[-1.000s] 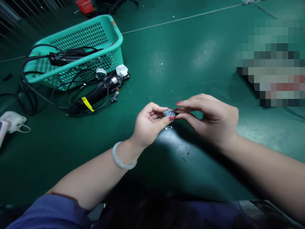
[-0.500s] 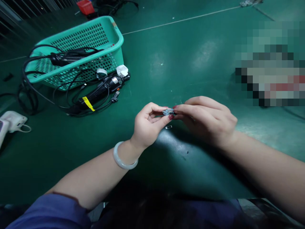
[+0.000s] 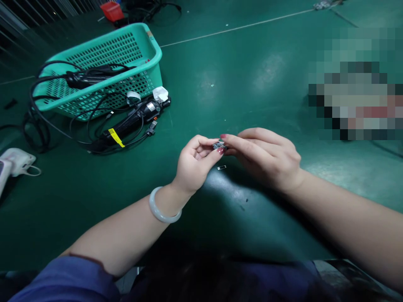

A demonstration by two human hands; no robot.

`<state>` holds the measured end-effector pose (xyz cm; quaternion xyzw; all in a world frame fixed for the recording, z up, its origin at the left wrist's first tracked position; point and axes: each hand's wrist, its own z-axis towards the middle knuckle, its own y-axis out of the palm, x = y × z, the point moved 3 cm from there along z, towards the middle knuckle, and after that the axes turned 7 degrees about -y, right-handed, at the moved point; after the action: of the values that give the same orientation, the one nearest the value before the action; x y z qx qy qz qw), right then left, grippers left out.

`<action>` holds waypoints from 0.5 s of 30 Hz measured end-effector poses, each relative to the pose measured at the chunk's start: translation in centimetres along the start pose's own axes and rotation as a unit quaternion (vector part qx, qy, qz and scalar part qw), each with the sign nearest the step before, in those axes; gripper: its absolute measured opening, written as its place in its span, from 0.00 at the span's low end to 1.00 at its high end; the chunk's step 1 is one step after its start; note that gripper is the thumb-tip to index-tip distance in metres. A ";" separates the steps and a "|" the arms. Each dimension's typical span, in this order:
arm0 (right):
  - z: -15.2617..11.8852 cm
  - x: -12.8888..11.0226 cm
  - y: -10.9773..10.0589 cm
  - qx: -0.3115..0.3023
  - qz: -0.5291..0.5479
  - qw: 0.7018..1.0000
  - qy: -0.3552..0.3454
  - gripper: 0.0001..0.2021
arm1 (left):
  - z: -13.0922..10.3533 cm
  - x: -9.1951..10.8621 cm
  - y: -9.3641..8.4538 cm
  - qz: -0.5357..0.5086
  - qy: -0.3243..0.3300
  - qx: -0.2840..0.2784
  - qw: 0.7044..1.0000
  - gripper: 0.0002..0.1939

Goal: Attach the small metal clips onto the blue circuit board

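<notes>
My left hand pinches a small grey part between thumb and fingers, above the green table. From the right, my right hand reaches to the same part, its index fingertip over the top and its other fingers close together beside it. The part is too small to make out in detail, and the right thumb is hidden. On the table just below the hands lies a small pale rectangular piece.
A green basket with black cables and a black tool stands at the upper left. Beside it lies another black tool with cables. A white device is at the left edge, a red container further back. The right side is pixelated.
My right hand has moved slightly left, and its index fingertip has come over the top of the small grey part. The left hand has hardly moved.
</notes>
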<state>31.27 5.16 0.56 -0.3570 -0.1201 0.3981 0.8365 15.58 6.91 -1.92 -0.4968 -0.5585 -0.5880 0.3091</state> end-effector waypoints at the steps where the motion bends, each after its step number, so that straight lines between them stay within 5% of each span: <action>1: 0.0 0.1 0.1 -0.002 0.003 1.000 0.008 0.20 | 0.1 -0.1 0.0 -0.013 -0.010 0.000 1.000 0.12; 7: 0.8 0.5 -0.5 -0.018 0.027 0.993 0.116 0.11 | 0.5 -0.3 -0.4 -0.046 -0.076 0.048 0.995 0.11; 12: 0.4 0.3 1.4 -0.226 0.163 0.951 0.135 0.04 | 0.8 -0.2 -0.6 -0.070 -0.080 0.086 0.991 0.06; 15: 0.1 0.0 2.6 -0.281 0.173 0.935 0.131 0.04 | 0.8 -0.3 -0.6 -0.068 -0.082 0.097 0.990 0.06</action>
<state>29.76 6.29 -1.15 -0.6413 -0.0532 0.4363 0.6289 15.26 7.79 -2.49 -0.4720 -0.6690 -0.5080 0.2676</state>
